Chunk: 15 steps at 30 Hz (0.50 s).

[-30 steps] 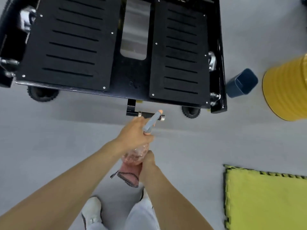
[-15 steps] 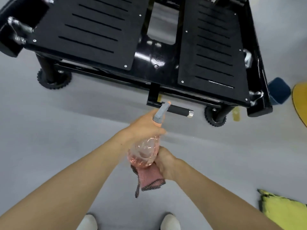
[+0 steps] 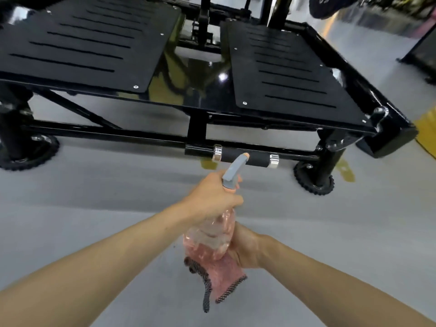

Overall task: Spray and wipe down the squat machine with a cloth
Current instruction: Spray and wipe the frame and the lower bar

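The black squat machine (image 3: 203,90) fills the top of the view, with two slotted foot plates and a short black handle (image 3: 245,158) with chrome rings low at its front. My left hand (image 3: 212,199) grips the neck of a clear pinkish spray bottle (image 3: 210,239); its grey nozzle (image 3: 234,171) points at the handle. My right hand (image 3: 245,249) is curled round the bottle's base and holds a pink cloth (image 3: 221,279) with a dark stitched edge, which hangs below it.
Grey floor (image 3: 94,197) lies in front of the machine. Two black knobbed wheels, one at the left (image 3: 30,156) and one at the right (image 3: 313,182), stand at its front legs. Yellow floor marking (image 3: 427,131) shows at the right edge, and dark equipment (image 3: 422,50) stands at the far right.
The view has dropped lower and closer to the machine's front. Both hands still hold the bottle and cloth, and the nozzle now sits right before the handle.
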Tool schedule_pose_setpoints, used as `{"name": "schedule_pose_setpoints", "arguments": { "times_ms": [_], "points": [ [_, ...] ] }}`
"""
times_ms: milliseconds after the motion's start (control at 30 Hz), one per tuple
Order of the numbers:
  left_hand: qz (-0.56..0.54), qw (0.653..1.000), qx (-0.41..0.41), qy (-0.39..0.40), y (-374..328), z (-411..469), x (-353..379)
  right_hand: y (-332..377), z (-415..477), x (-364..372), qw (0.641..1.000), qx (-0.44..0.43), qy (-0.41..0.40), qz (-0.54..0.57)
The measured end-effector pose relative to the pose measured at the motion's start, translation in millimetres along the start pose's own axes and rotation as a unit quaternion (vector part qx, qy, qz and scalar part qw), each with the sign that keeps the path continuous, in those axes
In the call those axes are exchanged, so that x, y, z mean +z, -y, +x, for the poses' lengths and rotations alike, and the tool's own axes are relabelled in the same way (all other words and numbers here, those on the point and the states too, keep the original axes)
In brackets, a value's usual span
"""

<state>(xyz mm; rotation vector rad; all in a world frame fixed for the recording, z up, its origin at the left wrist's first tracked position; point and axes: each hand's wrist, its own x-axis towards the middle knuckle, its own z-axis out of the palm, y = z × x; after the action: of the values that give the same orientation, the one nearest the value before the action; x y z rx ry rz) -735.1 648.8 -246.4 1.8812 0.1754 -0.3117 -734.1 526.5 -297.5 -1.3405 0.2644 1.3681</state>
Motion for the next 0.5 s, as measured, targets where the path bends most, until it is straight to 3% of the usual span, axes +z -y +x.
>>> {"name": "schedule_pose_setpoints", "arguments": {
  "times_ms": [267,367,500],
  "points": [
    [0.125,0.990,-0.010,-0.067,-15.6,4.6,30.7,-7.8,0.9,-6.5,0.996,-0.048,-0.075,-0.006],
    [0.169,0.981,-0.022,-0.087,-21.7,1.3,43.3,-7.2,-6.1,-8.8,0.988,-0.039,-0.140,0.054],
    [0.172,0.978,-0.038,-0.110,-32.7,-0.4,57.4,-2.3,-22.5,-17.6,0.978,-0.073,-0.167,0.098]
  ]
}}
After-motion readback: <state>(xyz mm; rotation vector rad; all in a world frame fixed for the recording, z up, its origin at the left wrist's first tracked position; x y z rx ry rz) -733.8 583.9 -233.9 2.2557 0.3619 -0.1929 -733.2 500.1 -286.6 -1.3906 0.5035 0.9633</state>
